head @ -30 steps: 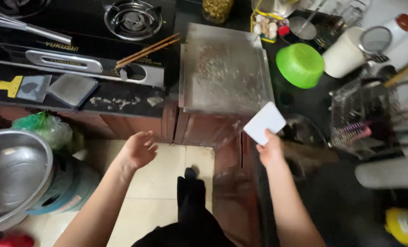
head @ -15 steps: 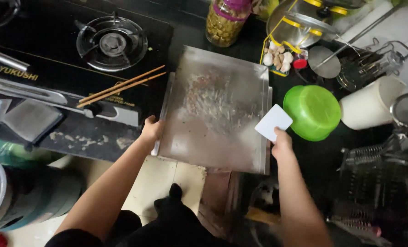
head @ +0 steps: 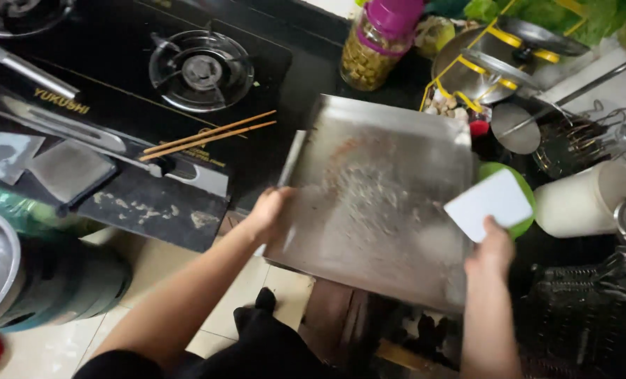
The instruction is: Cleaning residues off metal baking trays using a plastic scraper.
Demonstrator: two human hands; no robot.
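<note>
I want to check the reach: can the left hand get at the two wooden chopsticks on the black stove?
Probably yes. The left hand grips the metal tray edge, and the two wooden chopsticks lie close by, uncovered.

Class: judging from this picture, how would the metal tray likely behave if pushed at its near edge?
The metal tray looks thin and stiff, so probably light. It seems to overhang the counter, so it might tip. The left hand grips its edge, likely steadying it.
</note>
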